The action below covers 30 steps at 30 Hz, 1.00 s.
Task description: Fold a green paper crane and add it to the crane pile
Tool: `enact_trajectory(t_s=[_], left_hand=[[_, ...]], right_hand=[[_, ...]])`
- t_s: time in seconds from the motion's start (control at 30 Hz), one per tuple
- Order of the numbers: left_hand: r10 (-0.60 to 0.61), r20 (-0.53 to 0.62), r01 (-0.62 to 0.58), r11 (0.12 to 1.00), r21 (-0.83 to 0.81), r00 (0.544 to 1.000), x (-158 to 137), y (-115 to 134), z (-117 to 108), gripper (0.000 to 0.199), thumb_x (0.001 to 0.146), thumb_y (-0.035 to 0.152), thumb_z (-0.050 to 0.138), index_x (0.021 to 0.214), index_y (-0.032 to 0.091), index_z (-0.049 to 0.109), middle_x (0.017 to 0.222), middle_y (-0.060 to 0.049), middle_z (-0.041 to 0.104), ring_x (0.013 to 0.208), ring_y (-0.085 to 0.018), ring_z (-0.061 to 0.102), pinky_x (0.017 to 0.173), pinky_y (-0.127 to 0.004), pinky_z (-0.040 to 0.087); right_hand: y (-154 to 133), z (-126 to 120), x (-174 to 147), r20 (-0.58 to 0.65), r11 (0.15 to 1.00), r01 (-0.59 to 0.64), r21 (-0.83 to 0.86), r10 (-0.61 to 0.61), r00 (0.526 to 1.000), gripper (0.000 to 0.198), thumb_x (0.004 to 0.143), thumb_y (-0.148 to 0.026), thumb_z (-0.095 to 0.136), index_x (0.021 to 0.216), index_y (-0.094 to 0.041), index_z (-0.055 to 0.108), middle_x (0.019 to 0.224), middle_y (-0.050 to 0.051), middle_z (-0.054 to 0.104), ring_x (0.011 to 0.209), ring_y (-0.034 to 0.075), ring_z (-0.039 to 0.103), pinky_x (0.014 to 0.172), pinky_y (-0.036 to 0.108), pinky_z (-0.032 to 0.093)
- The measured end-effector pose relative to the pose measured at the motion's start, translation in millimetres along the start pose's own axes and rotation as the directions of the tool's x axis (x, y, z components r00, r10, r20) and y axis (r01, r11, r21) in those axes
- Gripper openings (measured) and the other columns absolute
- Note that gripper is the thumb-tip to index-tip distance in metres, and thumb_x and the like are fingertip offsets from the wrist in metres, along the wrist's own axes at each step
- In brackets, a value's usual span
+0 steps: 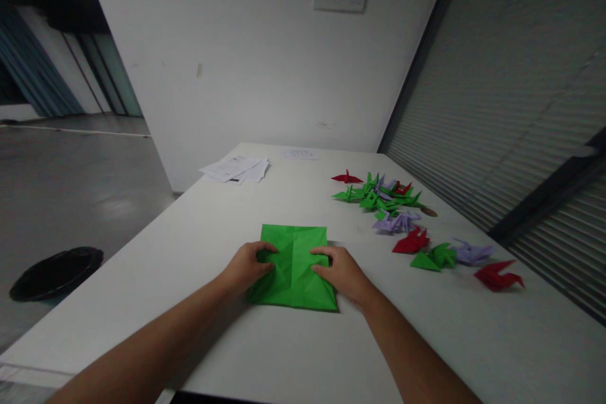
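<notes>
A creased green sheet of origami paper [294,278] lies on the white table in front of me, with a fold line down its middle. My left hand [250,263] grips its left edge, thumb and fingers on the top face. On the opposite edge, my right hand [343,269] holds the sheet in the same way, thumb and index finger on top. The fingers beneath the edges are hidden.
Folded paper cranes in green, red and purple form a pile [379,196] at the right of the table [199,227], and a red crane [498,276] sits nearer. Printed papers [237,168] lie at the far left. A black-lined bin [57,274] stands on the floor.
</notes>
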<state>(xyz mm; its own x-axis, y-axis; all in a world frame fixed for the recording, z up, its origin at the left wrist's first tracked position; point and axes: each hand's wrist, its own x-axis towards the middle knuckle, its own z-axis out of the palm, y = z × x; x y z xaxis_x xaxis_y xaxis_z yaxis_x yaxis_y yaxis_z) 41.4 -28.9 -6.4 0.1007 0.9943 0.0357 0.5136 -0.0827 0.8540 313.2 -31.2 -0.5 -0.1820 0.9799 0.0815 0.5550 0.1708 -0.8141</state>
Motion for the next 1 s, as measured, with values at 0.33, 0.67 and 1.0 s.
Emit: enact_trajectory(t_s=[0.33, 0.67, 1.0], left_hand=[[-0.046, 0.041, 0.047, 0.998, -0.037, 0.998, -1.5, 2.9, -3.8, 0.048, 0.068, 0.01, 0.071, 0.115, 0.018, 0.079, 0.101, -0.008, 0.079, 0.089, -0.027, 0.072, 0.08, -0.035, 0.055], [0.113, 0.007, -0.113, 0.99, 0.079, 0.994, -3.2, 1.1, -4.0, 0.027, 0.079, 0.021, 0.067, 0.103, 0.021, 0.079, 0.095, -0.006, 0.079, 0.084, -0.025, 0.069, 0.079, -0.035, 0.052], [0.15, -0.096, -0.153, 0.988, -0.029, 0.984, -1.7, -11.1, -5.9, 0.029, 0.074, 0.013, 0.062, 0.102, 0.022, 0.058, 0.075, 0.005, 0.058, 0.071, -0.017, 0.056, 0.064, -0.026, 0.04]], right_hand=[[-4.6, -0.4, -2.2, -0.05, 1.0, 0.009, -0.007, -0.01, 0.999, 0.043, 0.072, -0.021, 0.073, 0.114, -0.016, 0.08, 0.094, 0.01, 0.078, 0.076, 0.024, 0.067, 0.073, 0.035, 0.052], [0.8, 1.1, 1.9, -0.032, 0.996, 0.078, -0.037, -0.08, 0.996, 0.026, 0.075, -0.026, 0.072, 0.098, -0.018, 0.079, 0.085, 0.005, 0.075, 0.068, 0.018, 0.059, 0.066, 0.031, 0.046], [11.9, 12.6, 3.6, -0.029, 0.868, -0.116, 0.483, 0.148, 0.989, 0.085, 0.067, -0.024, 0.076, 0.145, -0.022, 0.04, 0.097, 0.005, 0.075, 0.079, 0.022, 0.073, 0.066, 0.033, 0.058]])
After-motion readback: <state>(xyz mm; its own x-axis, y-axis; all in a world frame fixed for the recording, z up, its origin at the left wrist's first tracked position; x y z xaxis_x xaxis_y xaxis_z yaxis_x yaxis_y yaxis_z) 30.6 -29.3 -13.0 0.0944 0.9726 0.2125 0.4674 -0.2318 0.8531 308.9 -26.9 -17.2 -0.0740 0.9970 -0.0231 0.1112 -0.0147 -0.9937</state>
